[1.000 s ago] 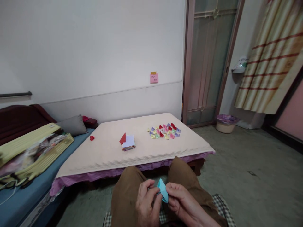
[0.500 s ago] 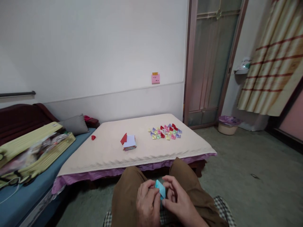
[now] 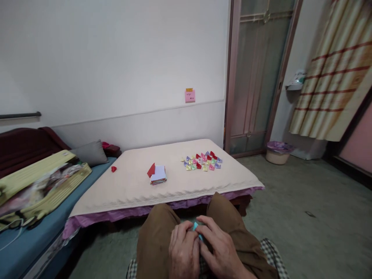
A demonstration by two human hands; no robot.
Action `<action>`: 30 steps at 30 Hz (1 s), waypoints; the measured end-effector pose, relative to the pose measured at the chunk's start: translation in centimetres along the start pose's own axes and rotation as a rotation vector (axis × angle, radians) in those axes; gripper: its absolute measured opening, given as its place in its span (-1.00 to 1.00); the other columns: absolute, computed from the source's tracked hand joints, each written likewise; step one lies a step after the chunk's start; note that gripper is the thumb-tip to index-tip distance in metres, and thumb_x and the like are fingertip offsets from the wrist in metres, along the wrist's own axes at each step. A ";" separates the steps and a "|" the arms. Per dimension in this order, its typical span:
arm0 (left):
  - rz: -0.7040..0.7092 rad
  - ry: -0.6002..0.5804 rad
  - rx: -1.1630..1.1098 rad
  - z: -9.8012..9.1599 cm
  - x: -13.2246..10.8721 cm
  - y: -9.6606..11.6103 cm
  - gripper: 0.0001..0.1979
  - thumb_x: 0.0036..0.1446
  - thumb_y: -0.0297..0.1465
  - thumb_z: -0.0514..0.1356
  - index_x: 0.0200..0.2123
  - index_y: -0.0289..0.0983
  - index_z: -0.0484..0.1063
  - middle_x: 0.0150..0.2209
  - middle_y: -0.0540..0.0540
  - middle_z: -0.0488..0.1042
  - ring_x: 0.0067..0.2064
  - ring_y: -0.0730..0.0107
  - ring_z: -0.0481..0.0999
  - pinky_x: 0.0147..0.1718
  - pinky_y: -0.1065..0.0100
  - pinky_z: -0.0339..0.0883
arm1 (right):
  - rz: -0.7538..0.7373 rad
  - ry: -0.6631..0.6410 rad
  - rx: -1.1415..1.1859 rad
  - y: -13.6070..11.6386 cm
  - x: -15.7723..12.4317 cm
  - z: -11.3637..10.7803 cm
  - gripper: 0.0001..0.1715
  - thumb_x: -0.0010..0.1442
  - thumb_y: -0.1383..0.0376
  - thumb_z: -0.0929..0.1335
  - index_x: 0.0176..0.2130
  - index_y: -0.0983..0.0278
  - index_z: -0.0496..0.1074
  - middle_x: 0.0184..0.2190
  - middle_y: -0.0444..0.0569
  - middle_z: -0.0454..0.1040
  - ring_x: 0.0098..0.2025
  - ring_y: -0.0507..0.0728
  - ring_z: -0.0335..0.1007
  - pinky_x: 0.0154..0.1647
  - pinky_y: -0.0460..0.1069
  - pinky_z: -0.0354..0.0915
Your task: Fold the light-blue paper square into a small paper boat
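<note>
Between my two hands, just above my lap, is a small folded piece of blue paper point(image 3: 195, 225), mostly covered by fingers. My left hand point(image 3: 184, 246) has its fingers bent and pressed on the paper's left side. From the right, my right hand point(image 3: 216, 244) grips the same paper with its fingers over it. On the cream-covered table ahead lie a stack of square paper point(image 3: 158, 173) with a red sheet point(image 3: 151, 170) at its left, and a group of several small folded coloured papers point(image 3: 203, 161).
A small red object point(image 3: 113, 169) rests at the table's left. An open yellow-green case point(image 3: 43, 186) lies on the blue bed point(image 3: 17, 248) at left. A lined bin point(image 3: 277, 153) stands on the floor at right.
My right hand's fingers have moved left over the blue paper, so less of it shows. The view has shifted slightly.
</note>
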State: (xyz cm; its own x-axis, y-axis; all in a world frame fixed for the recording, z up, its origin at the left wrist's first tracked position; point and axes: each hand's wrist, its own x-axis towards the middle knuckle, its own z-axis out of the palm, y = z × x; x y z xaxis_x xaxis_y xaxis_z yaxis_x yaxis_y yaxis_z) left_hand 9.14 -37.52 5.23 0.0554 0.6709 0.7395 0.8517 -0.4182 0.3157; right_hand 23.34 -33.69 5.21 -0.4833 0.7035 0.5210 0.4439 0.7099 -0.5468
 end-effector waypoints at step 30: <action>0.053 -0.016 0.069 0.0 -0.3 -1.0 -0.83 0.14 -0.56 0.04 -0.33 -0.25 0.40 -0.09 -0.23 0.38 -0.09 0.20 0.42 -0.18 0.22 0.39 | 0.046 0.046 -0.041 -0.4 0.4 -0.1 -0.80 0.11 0.42 0.23 -0.30 0.21 0.38 -0.41 -0.07 0.48 -0.39 0.07 0.44 -0.38 -0.11 0.30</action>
State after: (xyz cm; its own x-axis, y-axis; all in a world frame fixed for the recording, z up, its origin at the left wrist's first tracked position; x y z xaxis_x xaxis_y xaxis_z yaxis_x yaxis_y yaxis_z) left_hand 8.33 -37.28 4.69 0.1093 0.6585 0.7446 0.8813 -0.4106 0.2338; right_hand 23.02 -33.73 5.67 -0.4270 0.7359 0.5255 0.4959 0.6766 -0.5444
